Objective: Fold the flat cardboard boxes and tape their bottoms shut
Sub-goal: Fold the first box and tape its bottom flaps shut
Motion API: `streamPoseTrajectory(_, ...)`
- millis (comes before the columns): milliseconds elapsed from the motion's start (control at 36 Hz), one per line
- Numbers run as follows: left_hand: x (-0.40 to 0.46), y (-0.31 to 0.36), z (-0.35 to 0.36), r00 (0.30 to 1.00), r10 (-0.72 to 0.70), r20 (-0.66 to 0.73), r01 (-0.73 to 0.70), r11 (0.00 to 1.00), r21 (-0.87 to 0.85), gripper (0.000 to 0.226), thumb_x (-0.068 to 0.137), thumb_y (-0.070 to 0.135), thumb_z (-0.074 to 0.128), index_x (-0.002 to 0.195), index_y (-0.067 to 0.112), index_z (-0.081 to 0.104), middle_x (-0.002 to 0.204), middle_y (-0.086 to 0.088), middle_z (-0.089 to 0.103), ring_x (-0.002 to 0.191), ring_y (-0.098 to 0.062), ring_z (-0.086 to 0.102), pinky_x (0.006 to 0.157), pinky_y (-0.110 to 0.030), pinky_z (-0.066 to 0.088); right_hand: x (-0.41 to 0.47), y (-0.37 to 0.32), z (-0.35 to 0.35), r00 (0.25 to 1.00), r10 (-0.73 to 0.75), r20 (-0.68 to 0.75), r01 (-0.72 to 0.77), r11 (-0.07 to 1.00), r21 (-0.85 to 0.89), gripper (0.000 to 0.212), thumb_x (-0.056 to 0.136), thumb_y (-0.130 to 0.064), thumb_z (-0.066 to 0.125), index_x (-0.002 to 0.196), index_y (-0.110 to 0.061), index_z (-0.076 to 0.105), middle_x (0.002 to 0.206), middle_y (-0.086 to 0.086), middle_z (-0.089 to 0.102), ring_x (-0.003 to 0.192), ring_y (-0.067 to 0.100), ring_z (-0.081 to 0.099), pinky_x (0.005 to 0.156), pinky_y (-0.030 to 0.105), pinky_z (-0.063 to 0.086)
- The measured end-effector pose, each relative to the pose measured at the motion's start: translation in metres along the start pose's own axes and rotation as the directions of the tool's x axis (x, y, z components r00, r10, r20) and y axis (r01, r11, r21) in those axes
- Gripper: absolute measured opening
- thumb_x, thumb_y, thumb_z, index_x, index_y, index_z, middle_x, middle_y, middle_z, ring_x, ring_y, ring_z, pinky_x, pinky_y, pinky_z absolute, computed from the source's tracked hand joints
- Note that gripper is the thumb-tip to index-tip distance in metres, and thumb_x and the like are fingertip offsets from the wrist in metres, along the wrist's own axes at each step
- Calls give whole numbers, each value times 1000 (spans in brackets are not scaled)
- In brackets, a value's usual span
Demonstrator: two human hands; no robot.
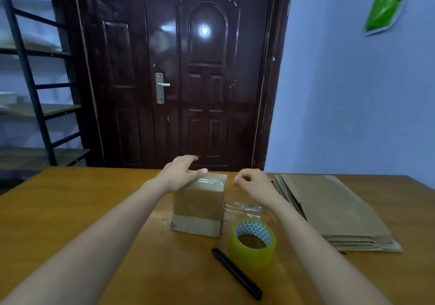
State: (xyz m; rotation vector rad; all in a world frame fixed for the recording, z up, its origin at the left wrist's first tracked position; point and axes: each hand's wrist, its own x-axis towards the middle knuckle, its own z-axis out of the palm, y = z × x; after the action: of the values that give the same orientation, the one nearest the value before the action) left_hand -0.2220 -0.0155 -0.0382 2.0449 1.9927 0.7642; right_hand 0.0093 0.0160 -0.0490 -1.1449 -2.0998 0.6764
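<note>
Left hand point(180, 175) rests flat on the taped box point(199, 204); right hand point(253, 183), at its 3 o'clock, is loosely curled, holding nothing. No writing is readable.

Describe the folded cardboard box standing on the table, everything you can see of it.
The cardboard box is plain brown, folded into shape and standing on the wooden table, with short flaps splayed at its base. A glossy strip of clear tape runs across its top face. The left hand rests on the top left edge, thumb laid along it. The right hand hovers beside it, fingers curled, apparently not touching. The tape roll sits near its right front corner, apart.
</note>
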Motion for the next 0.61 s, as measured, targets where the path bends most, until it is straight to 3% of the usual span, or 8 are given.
streamPoseTrajectory(111,5,-3,0,986,69,151,-91,985,147,96,77,65,60,152,25,16,158,1,17,145,-20,14,116,-41,20,22,4,11,990,136,21,-135,990,-42,15,94,-19,49,100,-14,61,97,0,61,91,18,58,78,28,47)
streamPoseTrajectory(194,12,-3,6,965,48,259,-120,956,269,108,71,71,61,153,29,5,161,3,3,147,-20,-2,118,-46,9,32,5,25,962,230,146,-219,972,-87,40,93,-16,49,132,-9,46,123,8,56,108,21,55,87,30,46)
streamPoseTrajectory(250,14,-4,13,940,5,341,-120,941,317,106,74,72,58,152,32,-1,161,4,-5,147,-20,-9,119,-47,1,32,3,34,942,254,218,-254,967,-28,43,93,-15,48,135,-10,43,129,8,54,111,21,53,91,31,45)
streamPoseTrajectory(306,13,-5,20,923,-29,383,-120,926,359,100,77,72,52,151,35,-4,160,4,-8,147,-19,-10,118,-47,-3,29,1,40,926,273,262,-301,951,75,38,95,-16,44,133,-13,45,127,6,56,103,16,54,81,26,45)
streamPoseTrajectory(417,9,-7,29,922,-51,384,-109,918,381,95,80,72,50,150,38,-4,160,6,-8,147,-18,-7,119,-47,5,29,3,47,874,378,305,-456,855,247,30,98,-25,34,118,-14,53,106,5,60,91,17,56,82,33,45)
streamPoseTrajectory(472,8,-9,31,926,-44,376,-110,919,378,96,79,72,51,150,38,-4,161,7,-5,147,-19,-5,118,-47,11,30,4,49,860,405,311,-488,833,262,35,98,-39,32,119,-18,50,111,4,57,96,18,56,83,33,44)
streamPoseTrajectory(528,8,-10,32,937,-19,349,-126,914,385,97,78,72,51,151,36,-1,160,5,3,147,-20,1,117,-46,18,32,7,52,866,397,302,-473,847,241,45,95,-52,37,127,-21,47,121,3,54,105,21,55,83,34,45)
streamPoseTrajectory(611,6,-10,30,963,45,264,-146,914,378,95,78,71,53,152,32,7,156,3,17,143,-19,12,111,-41,29,35,6,55,910,337,242,-396,878,268,42,97,-43,41,128,-16,49,116,2,56,103,20,55,84,34,47)
